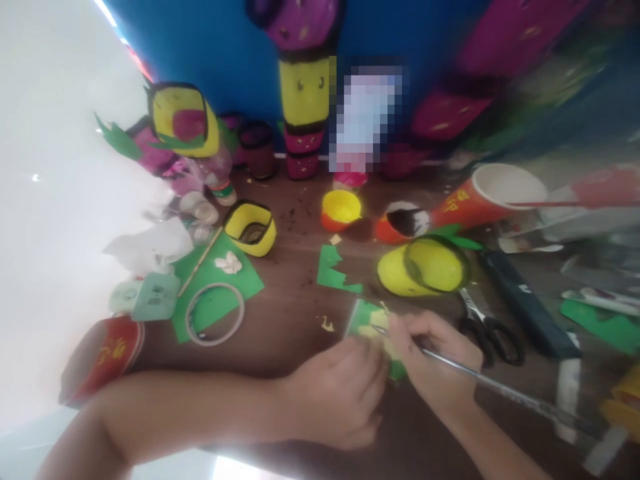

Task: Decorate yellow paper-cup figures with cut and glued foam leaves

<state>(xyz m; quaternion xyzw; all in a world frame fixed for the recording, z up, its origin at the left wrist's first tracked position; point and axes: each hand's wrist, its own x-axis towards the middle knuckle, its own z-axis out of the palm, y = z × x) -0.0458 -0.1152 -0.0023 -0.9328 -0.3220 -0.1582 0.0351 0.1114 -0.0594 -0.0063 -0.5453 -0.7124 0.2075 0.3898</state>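
Near the table's front, a small piece of green paper point(367, 310) with pale yellow shapes on it lies partly under both hands. My left hand point(340, 393) has its fingers curled together and presses on the paper's near side. In a pinch, my right hand point(437, 350) holds a long, thin, silvery pen-like tool point(465, 373). Its dark tip touches or hovers just over the yellow part; I cannot tell which. A small yellow scrap point(327, 324) lies left of the paper. Behind it sits a jagged-edged green paper scrap point(337, 270).
Right of my hands are black-handled scissors point(493, 333), a dark long box point(530, 303) and a yellow cup point(420, 267) on its side. To the left, a tape roll point(215, 313) and a wooden stick point(200, 261) lie on green paper. Painted cups point(303, 93) stand along the blue wall.
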